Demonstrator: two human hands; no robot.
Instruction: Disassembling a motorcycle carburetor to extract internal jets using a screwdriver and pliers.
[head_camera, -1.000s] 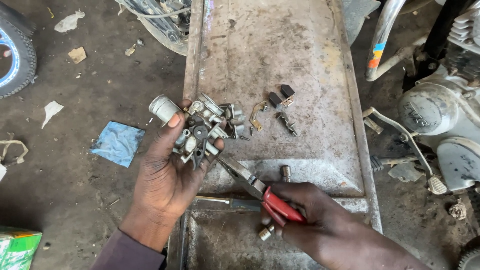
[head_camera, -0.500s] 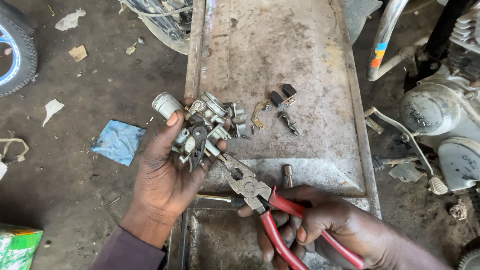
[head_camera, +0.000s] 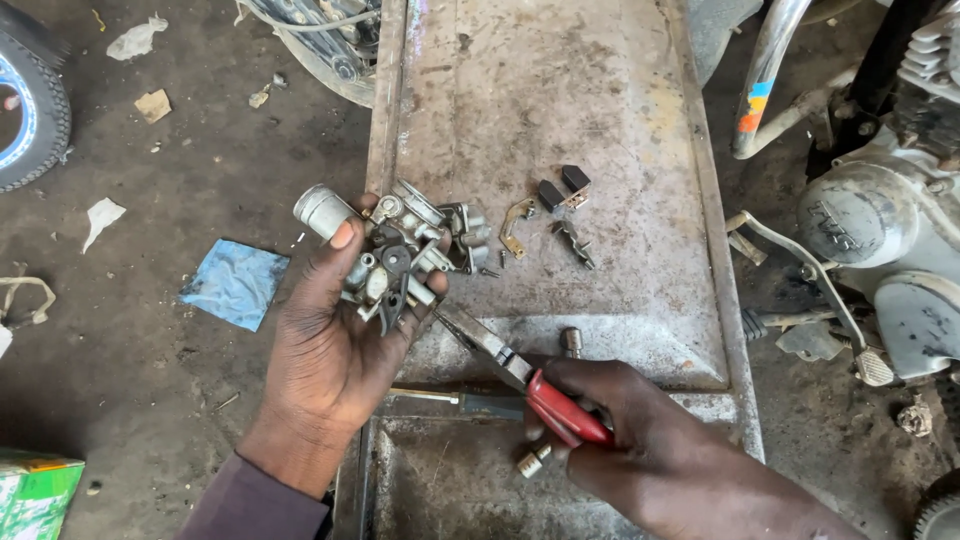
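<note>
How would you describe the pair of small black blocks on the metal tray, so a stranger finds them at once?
Start from the long rusty metal tray in the middle of the view. Just right of the grey metal carburettor held in the left hand lie scattered small parts. The two small black rectangular blocks sit highest among them, side by side, the only dark, square-edged pieces there.

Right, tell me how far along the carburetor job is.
Done: small parts already lie removed on the metal tray. In hand: the left hand holds the carburetor; the right hand works red-handled pliers into its underside. Left: the body looks largely assembled.
</note>
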